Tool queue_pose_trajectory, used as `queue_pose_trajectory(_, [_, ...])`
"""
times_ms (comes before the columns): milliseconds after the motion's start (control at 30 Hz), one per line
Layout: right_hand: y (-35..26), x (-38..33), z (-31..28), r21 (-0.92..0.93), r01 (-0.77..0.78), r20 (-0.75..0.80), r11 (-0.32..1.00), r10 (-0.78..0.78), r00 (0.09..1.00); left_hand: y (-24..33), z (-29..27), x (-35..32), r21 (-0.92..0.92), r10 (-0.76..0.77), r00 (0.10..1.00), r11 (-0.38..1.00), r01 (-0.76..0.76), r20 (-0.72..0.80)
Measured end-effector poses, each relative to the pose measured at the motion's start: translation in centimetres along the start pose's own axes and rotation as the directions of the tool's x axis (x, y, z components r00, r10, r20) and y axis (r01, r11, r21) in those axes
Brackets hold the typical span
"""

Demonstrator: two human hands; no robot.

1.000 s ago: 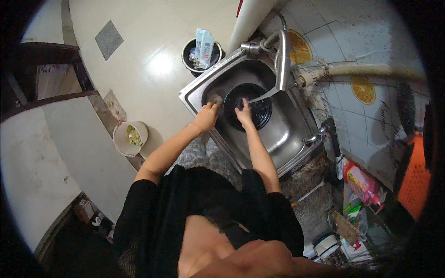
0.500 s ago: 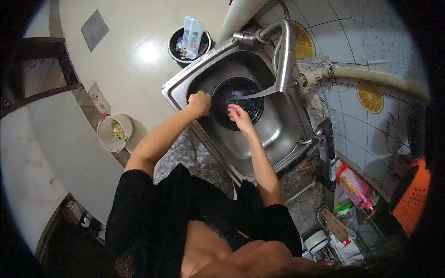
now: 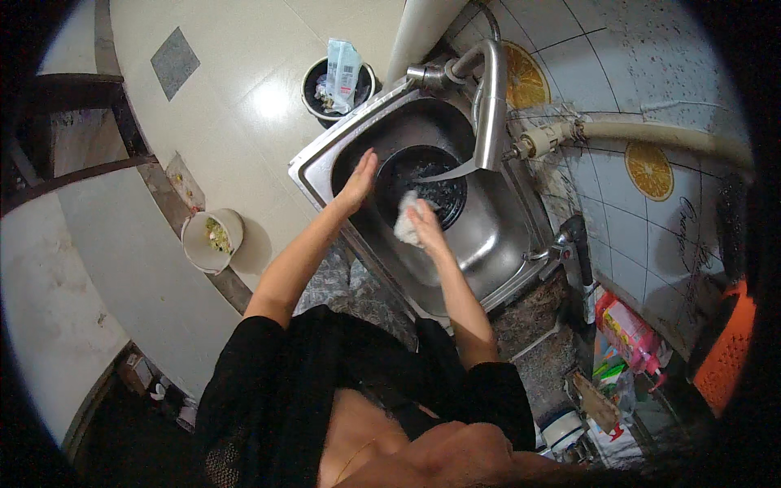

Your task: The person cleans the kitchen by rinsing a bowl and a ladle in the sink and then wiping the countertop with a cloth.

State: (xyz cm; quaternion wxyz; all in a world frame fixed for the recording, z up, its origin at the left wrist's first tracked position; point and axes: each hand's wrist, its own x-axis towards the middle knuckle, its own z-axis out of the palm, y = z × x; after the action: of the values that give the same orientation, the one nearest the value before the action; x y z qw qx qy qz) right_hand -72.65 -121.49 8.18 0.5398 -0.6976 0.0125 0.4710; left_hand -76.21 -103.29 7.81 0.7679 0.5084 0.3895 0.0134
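In the steel sink (image 3: 488, 244) sits a round black pan (image 3: 399, 167), with water running into it from the tap (image 3: 490, 122). Over the pan's near edge, my right hand (image 3: 429, 228) grips a wet white scrubbing cloth (image 3: 405, 221); whether it is cloth or sponge is hard to make out. Left of the pan, above the sink's left side, my left hand (image 3: 358, 180) is held up with fingers stretched out and nothing in it. The pan's near side is partly hidden by my right hand and the cloth.
Beyond the sink's left corner stands a bin (image 3: 364, 85) with a plastic wrapper on top. A white bucket (image 3: 193, 237) of food scraps is on the floor at left. At right are a pink bottle (image 3: 625, 327), an orange perforated board (image 3: 726, 354) and a pale pipe (image 3: 643, 132).
My left hand has opened from a closed shape and lifted beside the pan. My right hand has drawn slightly nearer, and the white cloth now shows in it.
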Motion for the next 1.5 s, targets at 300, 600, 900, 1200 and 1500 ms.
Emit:
queue_pose_trajectory(300, [-3.6,9.9,6.7,0.408,0.186,-0.475,0.894,0.034,0.879,-0.5,1.8,1.9,-0.131,-0.422,0.903,0.894,0.429,0.077])
queue_pose_trajectory(600, [1.5,4.3,-2.6,-0.656,0.472,0.472,0.589,-0.169,0.865,-3.6,1.0,1.9,0.591,0.188,0.982,0.79,-0.163,0.02])
queue_pose_trajectory(900, [-6.6,7.5,-0.7,-0.645,0.677,0.762,-0.356,-0.371,0.531,-1.3,2.1,0.9,0.579,0.257,0.964,0.777,-0.247,0.066])
queue_pose_trajectory(1200, [0.7,2.4,-3.5,-0.999,0.033,0.036,-0.019,-0.198,0.98,-2.7,3.3,0.8,0.548,0.291,0.949,0.816,-0.183,-0.118])
queue_pose_trajectory(1500, [1.3,-1.5,1.6,-0.784,0.219,0.011,0.58,-0.34,0.94,-3.0,2.3,0.9,0.608,0.384,0.923,0.736,-0.297,-0.015])
